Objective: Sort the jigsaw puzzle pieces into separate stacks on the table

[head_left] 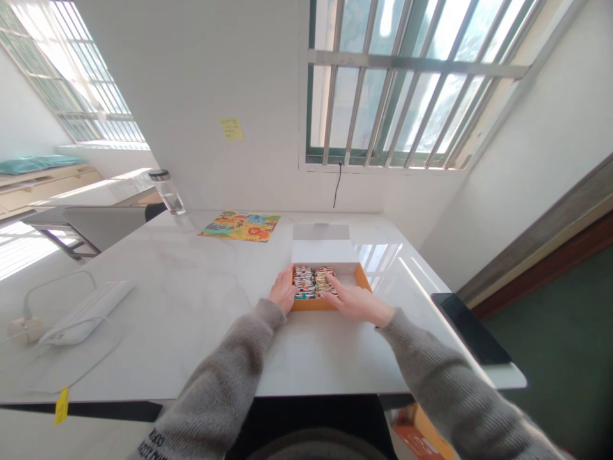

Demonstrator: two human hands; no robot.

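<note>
Head view has our two hands at a shallow orange cardboard box (363,276) near the middle of the white marble-look table (191,300), just in front of us. The box is filled with small colourful printed puzzle pieces (309,281) packed in rows, and its white lid (324,252) stands touching its far side.

Our left hand (283,289) lies against the box's left wall, fingers curved round it; we cannot tell whether they truly grip. Our right hand (352,297) rests over the right part, fingers stretched out flat upon the pieces, not clenched.

We judge the pieces light, stiff and thin, easy to scatter if the box tips. The box itself looks light with soft walls. It is best held low by two opposite walls, and a piece by its edges.

Farther off lie a bright animal picture sheet (240,226), a clear water bottle (167,191), a white power strip (89,311) and a black tablet (469,326).
</note>
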